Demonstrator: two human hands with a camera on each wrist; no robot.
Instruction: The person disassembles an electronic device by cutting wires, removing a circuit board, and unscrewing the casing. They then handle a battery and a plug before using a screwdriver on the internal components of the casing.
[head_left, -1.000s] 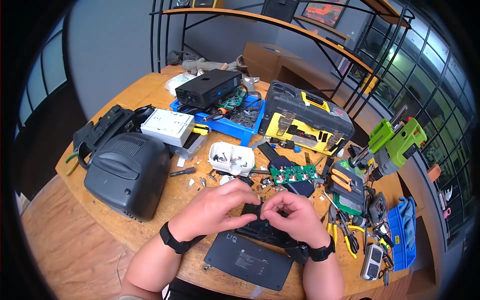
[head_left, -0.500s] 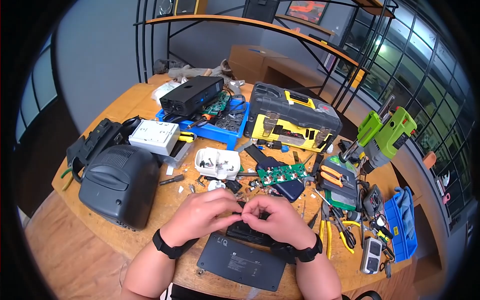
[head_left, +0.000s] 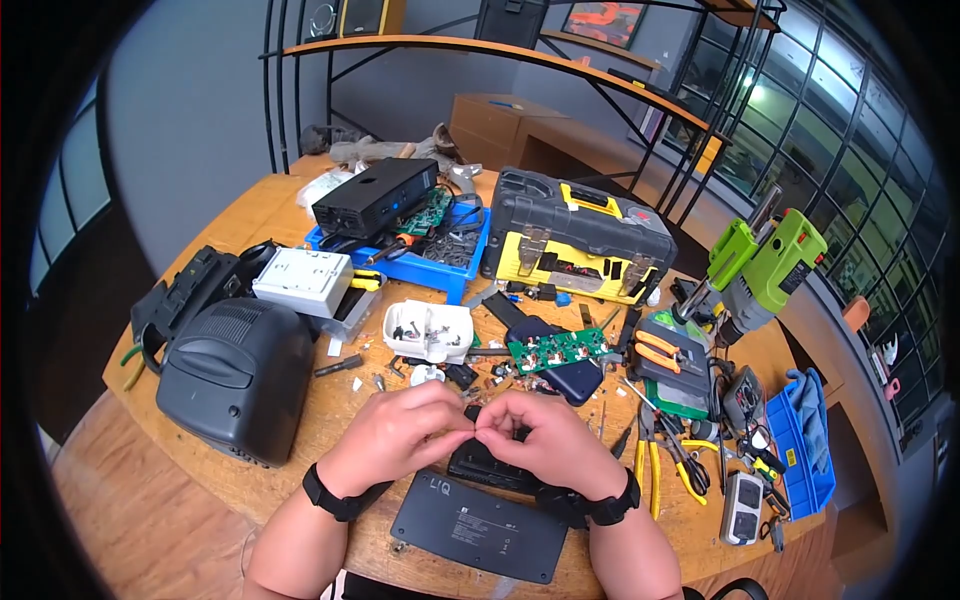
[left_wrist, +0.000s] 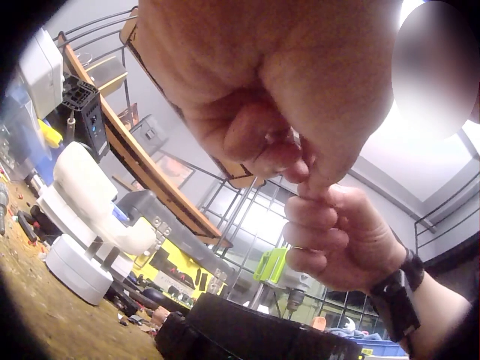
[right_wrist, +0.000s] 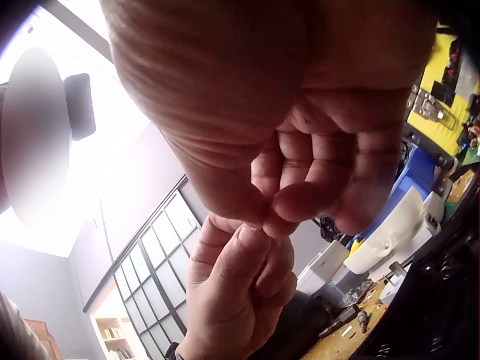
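Note:
Thumb and fingertips of the left hand (head_left: 400, 430) meet those of the right hand (head_left: 550, 442) above a black device (head_left: 492, 470). Both hands have curled fingers; whether anything tiny is pinched between the tips cannot be made out. In the left wrist view the right hand (left_wrist: 337, 236) touches the left hand (left_wrist: 262, 82) from below. The right wrist view has the left thumb and fingers (right_wrist: 244, 251) against the right fingertips. A black panel (head_left: 480, 528) with printed text lies flat nearer the person, in front of the device, which the hands partly cover.
Beyond the hands stand a white tray (head_left: 430, 345) of small parts, a green circuit board (head_left: 558, 350) and a yellow-black toolbox (head_left: 585, 235). A dark housing (head_left: 235, 375) is at left. Pliers (head_left: 648, 455), a power strip (head_left: 741, 508) and a green drill (head_left: 775, 270) are at right.
The fingertips of both hands, apart a second ago, have come together above the black device. The whole head view has shifted, so the table's objects appear farther left.

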